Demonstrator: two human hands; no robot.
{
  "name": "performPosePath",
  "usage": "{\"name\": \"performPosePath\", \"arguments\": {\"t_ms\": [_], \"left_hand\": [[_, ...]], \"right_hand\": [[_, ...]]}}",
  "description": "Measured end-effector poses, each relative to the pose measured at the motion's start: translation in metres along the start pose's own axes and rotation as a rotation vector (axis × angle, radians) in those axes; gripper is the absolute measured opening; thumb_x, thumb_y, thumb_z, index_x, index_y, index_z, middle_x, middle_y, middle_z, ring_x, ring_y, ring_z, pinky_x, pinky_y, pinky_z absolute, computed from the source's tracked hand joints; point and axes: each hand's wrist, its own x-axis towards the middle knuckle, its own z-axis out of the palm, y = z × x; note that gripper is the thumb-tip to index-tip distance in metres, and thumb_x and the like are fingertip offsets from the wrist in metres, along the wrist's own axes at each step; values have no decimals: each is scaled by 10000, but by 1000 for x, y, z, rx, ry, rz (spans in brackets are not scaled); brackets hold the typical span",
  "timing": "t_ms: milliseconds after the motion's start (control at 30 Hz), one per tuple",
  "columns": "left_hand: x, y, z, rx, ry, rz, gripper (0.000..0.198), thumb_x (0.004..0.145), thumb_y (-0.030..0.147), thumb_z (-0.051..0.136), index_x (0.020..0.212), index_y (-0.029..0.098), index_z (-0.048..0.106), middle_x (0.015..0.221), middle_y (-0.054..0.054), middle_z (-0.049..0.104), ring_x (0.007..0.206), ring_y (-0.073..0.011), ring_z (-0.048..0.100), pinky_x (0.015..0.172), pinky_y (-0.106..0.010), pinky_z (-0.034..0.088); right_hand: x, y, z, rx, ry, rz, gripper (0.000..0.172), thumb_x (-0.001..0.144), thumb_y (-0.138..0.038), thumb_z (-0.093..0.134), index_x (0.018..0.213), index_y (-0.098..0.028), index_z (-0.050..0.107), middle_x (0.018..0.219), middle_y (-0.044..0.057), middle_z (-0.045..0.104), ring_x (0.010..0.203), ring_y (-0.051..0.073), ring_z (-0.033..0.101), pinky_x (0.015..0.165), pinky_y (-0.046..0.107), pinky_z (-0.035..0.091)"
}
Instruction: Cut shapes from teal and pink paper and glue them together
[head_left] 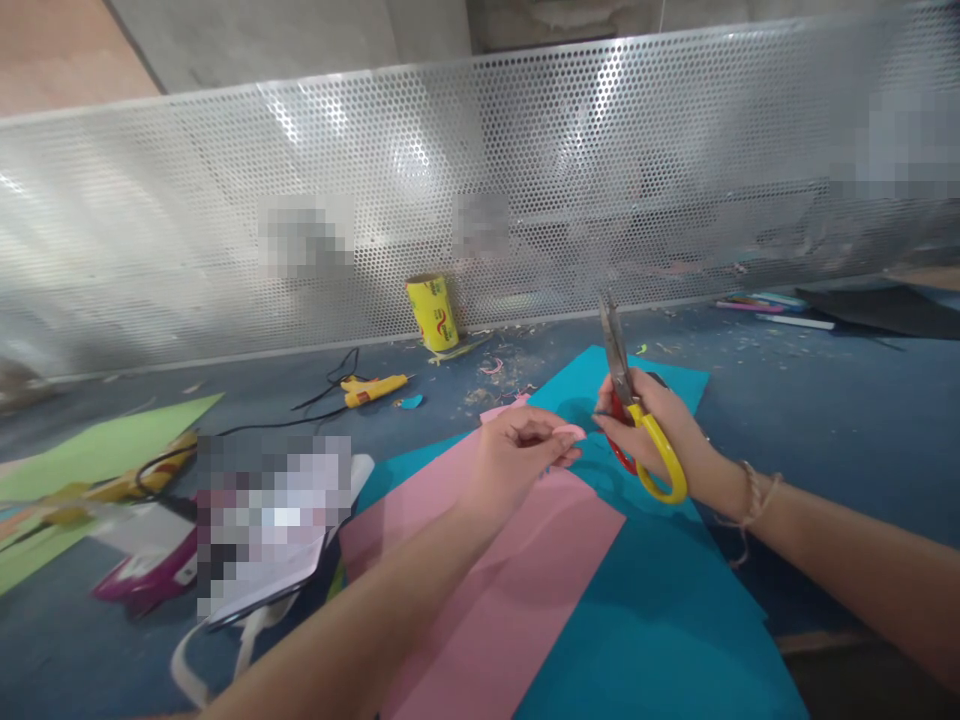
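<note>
My left hand [517, 455] is closed, pinching a small pink paper piece [570, 432] between thumb and fingers. It is held above a pink paper sheet [495, 590], which lies over blue paper sheets [660, 620]. To the right, my right hand [649, 425] grips scissors [616, 350] with a yellow and a red handle loop. Their metal blades point up and away from me, apart from the pink piece. My palm and fingers hide part of the red loop.
A yellow cylinder [433, 312] stands near the perforated metal panel [360, 200]. Left of centre lie a yellow glue gun [375, 389] with a black cord and a phone [277, 540]. Green paper [97, 455] is at far left; pens [795, 321] and black paper [892, 310] sit at right.
</note>
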Motion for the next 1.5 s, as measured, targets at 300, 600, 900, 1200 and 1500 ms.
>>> {"name": "performPosePath", "arguments": {"t_ms": [300, 600, 900, 1200, 1500], "left_hand": [[0, -1, 0, 10, 1, -20, 166, 616, 294, 728, 685, 147, 695, 604, -29, 653, 552, -128, 607, 561, -260, 513], [1, 1, -1, 77, 45, -40, 174, 614, 309, 721, 697, 157, 705, 627, -49, 666, 579, -145, 614, 565, -273, 513], [0, 1, -1, 74, 20, -23, 163, 661, 306, 681, 726, 161, 719, 704, -56, 679, 623, -137, 606, 610, -275, 532], [0, 3, 1, 93, 45, 13, 128, 662, 284, 675, 663, 159, 703, 654, -44, 662, 549, -117, 581, 541, -246, 509], [-3, 2, 5, 65, 24, 22, 76, 683, 206, 648, 631, 165, 686, 597, -18, 647, 539, -110, 584, 575, -246, 506]], "right_hand": [[0, -2, 3, 44, -83, -26, 168, 653, -149, 524, 789, -214, 450, 722, 2, 586, 608, 143, 589, 560, 272, 475], [-2, 21, -2, -199, -185, -178, 79, 753, -223, 515, 811, -212, 463, 742, 38, 616, 634, 177, 598, 532, 270, 416], [1, 33, -12, -535, -202, -276, 165, 829, -353, 469, 764, -204, 442, 637, 37, 570, 527, 168, 530, 476, 266, 285], [-3, -2, -11, -124, -163, -47, 132, 814, -329, 492, 777, -211, 448, 674, 18, 601, 563, 155, 589, 504, 265, 428], [-15, -18, 5, 333, -257, 92, 231, 702, -304, 642, 758, -215, 436, 692, -16, 566, 616, 138, 581, 578, 295, 520]]}}
